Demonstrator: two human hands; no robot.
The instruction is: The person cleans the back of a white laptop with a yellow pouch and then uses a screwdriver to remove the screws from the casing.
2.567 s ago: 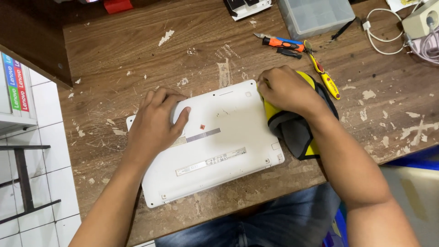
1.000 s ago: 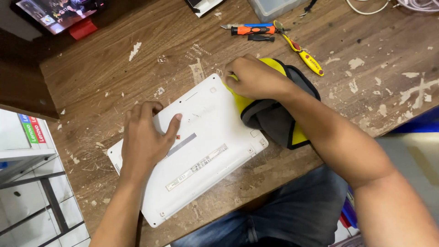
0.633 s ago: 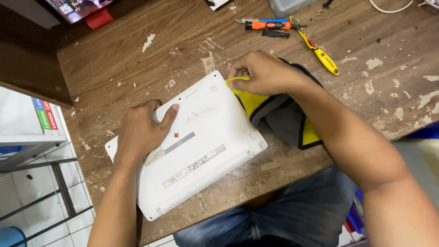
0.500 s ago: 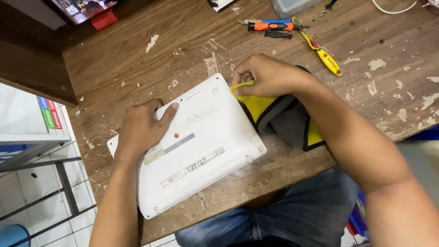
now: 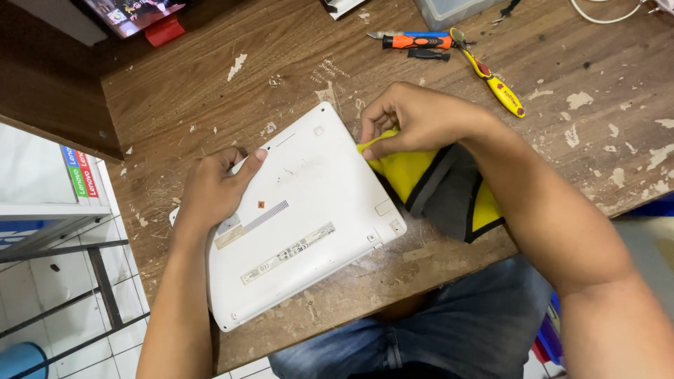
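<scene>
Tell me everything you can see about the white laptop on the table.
The white laptop lies closed and upside down, its smooth plastic-looking underside facing up, set at a slant on the worn wooden table. The base shows a dark vent strip, pale labels, a small red sticker and rubber feet near the corners. The left hand rests flat on its far left part. The right hand pinches a yellow and grey cloth against its right edge. One corner overhangs the table's near edge.

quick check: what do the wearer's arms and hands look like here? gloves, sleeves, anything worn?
Both arms are bare from the frame edge to the fingertips: no sleeves in view. The left hand and right hand have no gloves, and no rings, watch or wristband show. Nails are short. Blue jeans show below the table edge.
</scene>
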